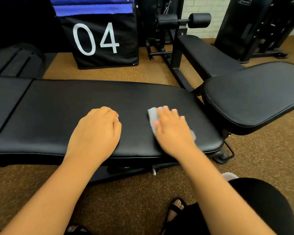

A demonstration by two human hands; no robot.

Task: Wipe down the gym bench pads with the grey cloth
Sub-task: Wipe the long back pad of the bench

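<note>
A long black bench pad (58, 107) lies flat across the middle of the view. My right hand (173, 129) presses flat on the grey cloth (152, 116) near the pad's right end, fingers straight and spread; most of the cloth is hidden under the palm. My left hand (97, 131) rests on the pad to the left of the cloth with fingers curled under, holding nothing. A second, raised black seat pad (255, 99) stands just right of the long pad. Another pad section (5, 99) adjoins at the far left.
A black box marked 04 (98, 41) stands on the brown floor behind the bench. A black machine frame with roller pads (185, 21) and another bench (205, 55) stand at the back right. My sandalled foot (176, 207) and knee are on the floor below.
</note>
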